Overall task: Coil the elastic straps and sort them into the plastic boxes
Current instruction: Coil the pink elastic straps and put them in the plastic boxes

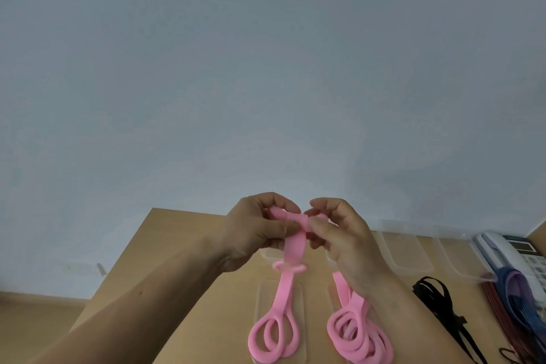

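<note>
Coiling step: left hand (pixel 257 230) and right hand (pixel 339 233) are both pinching the pink elastic strap (pixel 291 248); its loops are hanging below. Next, probably: winding in the slack.

This looks like an office or a plain workroom. A light wooden desk (pixel 183 245) stands against a bare, pale blue-grey wall (pixel 266 68). A white desk telephone (pixel 514 254) with a handset and keypad sits at its right end. Clear plastic boxes (pixel 407 248) line the desk's back edge. The floor (pixel 35 313) on the left is wood-coloured
</note>
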`<state>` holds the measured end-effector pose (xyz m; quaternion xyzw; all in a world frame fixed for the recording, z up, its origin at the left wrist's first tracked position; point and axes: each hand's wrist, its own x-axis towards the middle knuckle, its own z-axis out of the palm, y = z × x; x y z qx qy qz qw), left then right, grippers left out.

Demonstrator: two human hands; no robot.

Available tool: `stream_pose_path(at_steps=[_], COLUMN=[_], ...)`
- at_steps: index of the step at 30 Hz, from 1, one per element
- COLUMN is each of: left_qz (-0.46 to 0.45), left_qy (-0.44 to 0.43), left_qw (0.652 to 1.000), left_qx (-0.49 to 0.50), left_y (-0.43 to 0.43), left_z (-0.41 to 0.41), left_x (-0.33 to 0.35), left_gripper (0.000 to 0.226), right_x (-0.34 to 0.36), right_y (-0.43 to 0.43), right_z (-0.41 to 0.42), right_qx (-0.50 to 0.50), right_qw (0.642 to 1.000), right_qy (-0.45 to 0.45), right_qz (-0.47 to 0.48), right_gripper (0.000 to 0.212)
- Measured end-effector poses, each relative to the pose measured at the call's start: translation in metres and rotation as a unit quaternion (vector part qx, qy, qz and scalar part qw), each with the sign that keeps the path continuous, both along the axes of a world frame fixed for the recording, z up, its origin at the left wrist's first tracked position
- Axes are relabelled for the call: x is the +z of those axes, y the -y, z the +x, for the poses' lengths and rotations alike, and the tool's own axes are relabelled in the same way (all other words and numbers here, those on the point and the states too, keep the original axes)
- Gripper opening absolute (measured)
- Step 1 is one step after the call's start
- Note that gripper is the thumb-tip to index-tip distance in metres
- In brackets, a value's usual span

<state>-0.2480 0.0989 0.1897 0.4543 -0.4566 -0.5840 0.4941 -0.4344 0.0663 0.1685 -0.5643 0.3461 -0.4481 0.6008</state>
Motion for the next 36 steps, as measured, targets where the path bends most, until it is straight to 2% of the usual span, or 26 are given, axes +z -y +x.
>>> stream_pose_path(at_steps=[3, 5, 8, 10, 13, 15, 20, 23, 26, 30, 32, 36], left_qz=[-0.039, -0.053, -0.015, 0.010, 0.014, 0.014, 0.016, 0.020, 0.016, -0.030, -0.062, -0.118], left_qy=[0.037, 0.055, 0.035, 0.026, 0.083, 0.095, 0.076, 0.049, 0.036, 0.042, 0.063, 0.094], left_qw=[0.998, 0.997, 0.999, 0.999, 0.996, 0.995, 0.996, 0.997, 0.999, 0.999, 0.996, 0.988], left_qx=[0.011, 0.012, -0.005, -0.020, -0.027, -0.025, -0.042, -0.052, -0.036, -0.015, -0.008, -0.016], left_y=[0.001, 0.002, 0.003, 0.005, 0.007, 0.008, 0.010, 0.010, 0.010, 0.011, 0.011, 0.010], left_z=[0.000, 0.000, 0.002, 0.004, 0.004, 0.005, 0.006, 0.006, 0.005, 0.005, 0.004, 0.003], left_x=[0.000, -0.001, 0.000, 0.001, -0.001, -0.002, -0.002, -0.004, -0.006, -0.009, -0.012, -0.018], left_gripper=[0.018, 0.020, 0.040, 0.041, 0.025, 0.023, 0.027, 0.037, 0.031, 0.025, 0.021, 0.020], right_x=[0.000, 0.000, -0.001, -0.001, -0.001, -0.002, -0.003, -0.005, -0.004, -0.003, -0.003, -0.001], right_y=[0.001, 0.002, 0.004, 0.004, 0.006, 0.007, 0.007, 0.005, 0.002, -0.002, -0.002, -0.003], right_z=[0.003, 0.004, 0.002, 0.002, 0.002, 0.001, 0.002, 0.004, 0.006, 0.006, 0.005, 0.005], right_qx=[0.013, 0.007, -0.008, -0.008, -0.008, -0.007, -0.011, -0.026, -0.029, -0.023, -0.021, -0.007], right_qw=[0.999, 0.999, 0.996, 0.995, 0.993, 0.992, 0.988, 0.982, 0.982, 0.992, 0.997, 0.997], right_qy=[-0.027, -0.050, -0.066, -0.068, -0.078, -0.085, -0.097, -0.117, -0.111, -0.066, -0.034, -0.071], right_qz=[0.010, -0.016, -0.061, -0.069, -0.083, -0.092, -0.120, -0.144, -0.148, -0.100, -0.060, -0.030], right_gripper=[0.030, 0.022, 0.007, 0.010, 0.013, 0.015, 0.018, 0.031, 0.031, 0.024, 0.029, 0.037])
